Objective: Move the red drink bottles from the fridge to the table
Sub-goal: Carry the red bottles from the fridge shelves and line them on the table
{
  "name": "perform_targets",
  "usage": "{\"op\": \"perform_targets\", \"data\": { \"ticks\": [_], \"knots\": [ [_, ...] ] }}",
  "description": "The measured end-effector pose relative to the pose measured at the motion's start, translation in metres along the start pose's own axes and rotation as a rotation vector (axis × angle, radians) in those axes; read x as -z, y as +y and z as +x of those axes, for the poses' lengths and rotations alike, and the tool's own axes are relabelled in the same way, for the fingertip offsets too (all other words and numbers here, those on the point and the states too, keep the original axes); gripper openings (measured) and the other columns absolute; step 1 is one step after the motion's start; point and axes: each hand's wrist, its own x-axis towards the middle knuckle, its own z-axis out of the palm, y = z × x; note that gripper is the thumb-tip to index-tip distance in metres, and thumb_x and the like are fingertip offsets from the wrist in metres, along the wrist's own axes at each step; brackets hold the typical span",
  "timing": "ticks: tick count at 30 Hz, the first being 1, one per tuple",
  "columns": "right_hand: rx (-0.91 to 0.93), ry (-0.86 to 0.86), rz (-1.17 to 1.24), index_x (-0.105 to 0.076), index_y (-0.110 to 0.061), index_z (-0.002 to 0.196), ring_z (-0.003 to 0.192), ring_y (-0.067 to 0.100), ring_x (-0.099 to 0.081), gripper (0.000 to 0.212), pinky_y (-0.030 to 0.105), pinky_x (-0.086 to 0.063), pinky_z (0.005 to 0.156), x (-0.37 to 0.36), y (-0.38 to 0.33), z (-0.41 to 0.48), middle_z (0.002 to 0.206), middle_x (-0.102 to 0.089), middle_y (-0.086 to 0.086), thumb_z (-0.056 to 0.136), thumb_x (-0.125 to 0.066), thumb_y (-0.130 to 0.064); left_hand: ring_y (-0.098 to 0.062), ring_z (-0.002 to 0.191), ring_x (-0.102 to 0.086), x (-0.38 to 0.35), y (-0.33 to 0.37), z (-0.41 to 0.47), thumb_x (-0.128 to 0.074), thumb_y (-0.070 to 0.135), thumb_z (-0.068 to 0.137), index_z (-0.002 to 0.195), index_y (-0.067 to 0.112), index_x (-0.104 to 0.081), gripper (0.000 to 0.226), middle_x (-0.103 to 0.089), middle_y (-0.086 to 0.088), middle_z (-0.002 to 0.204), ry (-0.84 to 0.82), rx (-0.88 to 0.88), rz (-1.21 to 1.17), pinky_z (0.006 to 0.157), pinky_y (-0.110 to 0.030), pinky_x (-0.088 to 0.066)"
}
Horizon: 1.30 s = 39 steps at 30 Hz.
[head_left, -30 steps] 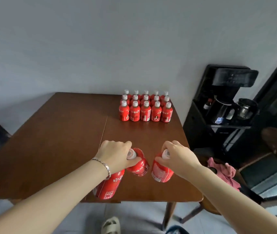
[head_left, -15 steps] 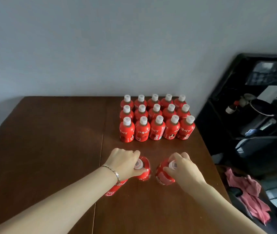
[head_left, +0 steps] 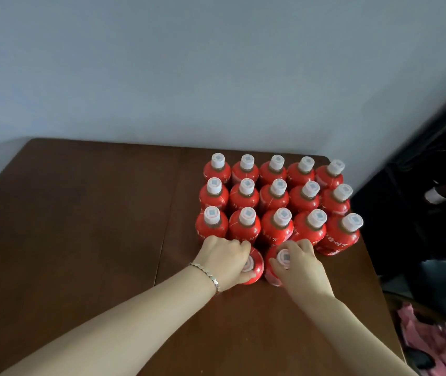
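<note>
My left hand (head_left: 224, 263) grips left bottle (head_left: 256, 263) cap, right hand (head_left: 301, 270) pinches right bottle (head_left: 270, 272) cap; both upright, just below bottle block (head_left: 276, 202), frame centre.

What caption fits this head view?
Left hand and right hand grip red bottles by their tops, in front of fifteen upright bottles on the wooden table.

**Fig.** Dim, soft indoor light w/ cool grey cast; no lamp or window in view. Wall (head_left: 216, 63) evenly lit, darker at lower left. Table (head_left: 80, 226) top dark, left leaf duller than right; shadows faint, soft-edged. White caps of the red bottles (head_left: 273, 203) are the brightest pts, slightly washed out. Wide-angle bend at table's far-left corner. Black appliance (head_left: 433, 164) and pink cloth (head_left: 433, 343) at right are smeared by blur.
</note>
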Motion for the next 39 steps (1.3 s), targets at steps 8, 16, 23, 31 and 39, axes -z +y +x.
{"op": "perform_targets", "data": {
  "ticks": [8, 16, 23, 31, 39],
  "knots": [
    [0.399, 0.073, -0.282, -0.056, -0.017, 0.124, 0.107, 0.028, -0.057, 0.088, 0.041, -0.050, 0.087, -0.024, -0.011, -0.004, 0.118, -0.055, 0.002, 0.045, -0.090, -0.036, -0.009, 0.028, -0.048, -0.022, -0.005, -0.007, -0.040, 0.062, 0.067, 0.070, 0.026, -0.066, 0.045, -0.051, 0.007, 0.040, 0.040, 0.077, -0.176, 0.040, -0.014, -0.013],
    [0.079, 0.010, 0.081, -0.023, -0.030, 0.144, 0.108, 0.024, -0.059, 0.076, 0.031, -0.047, 0.079, -0.062, -0.016, -0.007, 0.127, -0.046, 0.001, 0.082, -0.065, -0.045, -0.015, 0.094, -0.062, -0.019, -0.007, -0.032, -0.057, 0.061, 0.079, 0.111, 0.025, -0.050, 0.049, -0.061, 0.009, 0.105, -0.031, 0.360, -0.354, 0.073, -0.029, -0.050],
    [-0.042, 0.026, 0.367, -0.017, -0.030, 0.148, 0.117, 0.026, -0.055, 0.081, 0.031, -0.045, 0.092, -0.078, -0.021, -0.015, 0.140, -0.041, 0.006, 0.084, -0.067, -0.037, -0.019, 0.107, -0.054, -0.032, -0.006, -0.043, -0.082, 0.021, 0.068, 0.114, 0.015, -0.058, 0.052, -0.052, 0.000, 0.116, 0.254, 0.614, -0.701, 0.078, -0.024, -0.044],
    [-0.110, 0.003, 0.646, -0.016, -0.025, 0.149, 0.134, 0.021, -0.039, 0.080, 0.031, -0.033, 0.108, -0.079, -0.030, -0.020, 0.148, -0.034, 0.006, 0.087, -0.066, -0.018, -0.026, 0.110, -0.059, -0.049, -0.003, -0.047, -0.079, 0.041, 0.068, 0.127, 0.015, -0.048, 0.071, -0.058, -0.007, 0.124, -0.006, 1.115, -1.292, 0.093, -0.045, -0.051],
    [-0.277, -0.090, 0.701, -0.025, -0.020, 0.144, 0.114, 0.020, -0.057, 0.074, 0.030, -0.048, 0.093, -0.084, -0.010, -0.021, 0.130, -0.055, 0.004, 0.082, -0.063, -0.009, -0.028, 0.112, -0.056, -0.056, 0.002, -0.032, -0.077, 0.045, 0.053, 0.134, 0.027, -0.039, 0.091, -0.054, -0.002, 0.126, 0.155, 1.173, -1.551, 0.088, -0.050, -0.053]
  ]
}}
